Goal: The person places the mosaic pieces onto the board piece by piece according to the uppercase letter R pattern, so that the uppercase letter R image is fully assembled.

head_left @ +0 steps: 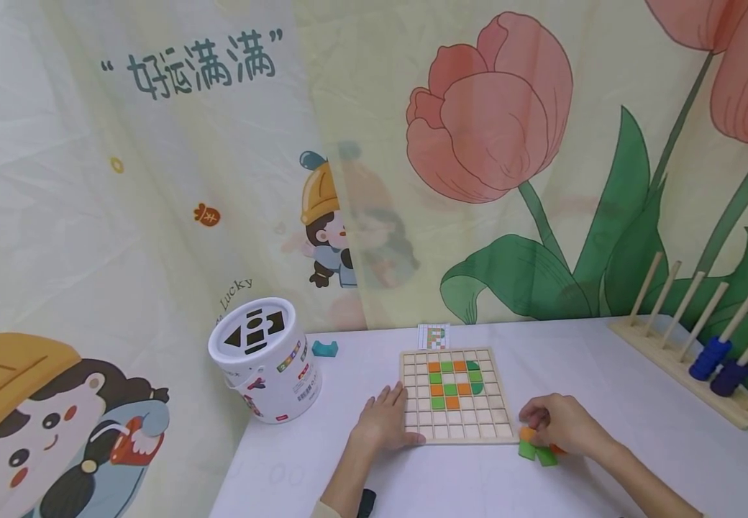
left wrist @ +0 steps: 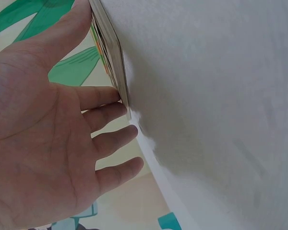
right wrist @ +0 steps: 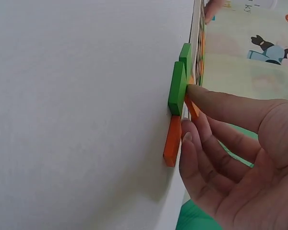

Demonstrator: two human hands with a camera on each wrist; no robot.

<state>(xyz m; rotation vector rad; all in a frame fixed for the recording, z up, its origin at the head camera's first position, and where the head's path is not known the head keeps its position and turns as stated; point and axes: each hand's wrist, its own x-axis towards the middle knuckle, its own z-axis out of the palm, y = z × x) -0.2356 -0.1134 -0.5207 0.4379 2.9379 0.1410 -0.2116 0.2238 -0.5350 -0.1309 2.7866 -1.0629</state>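
A wooden grid board [head_left: 416, 417] lies on the table, with orange and green tiles [head_left: 449, 389] set in a pattern on its upper middle. My left hand [head_left: 383, 419] rests at the board's left edge, fingers spread and fairly straight; in the left wrist view its thumb and index finger meet the board's side. Off the board's lower right corner, my right hand [head_left: 567, 426] pinches an orange square tile [right wrist: 194, 108] between thumb and fingers. Close under that hand lie loose green tiles [head_left: 546, 456] and a darker orange tile [right wrist: 172, 142], partly hidden in the head view.
A small pattern card [head_left: 434, 336] lies behind the board. To the left stand a white shape-sorter bucket [head_left: 277, 370] and a teal block [head_left: 325, 349]. At the right is a peg rack [head_left: 678, 360] with dark blue pieces on its pegs. A printed curtain [head_left: 374, 302] hangs behind.
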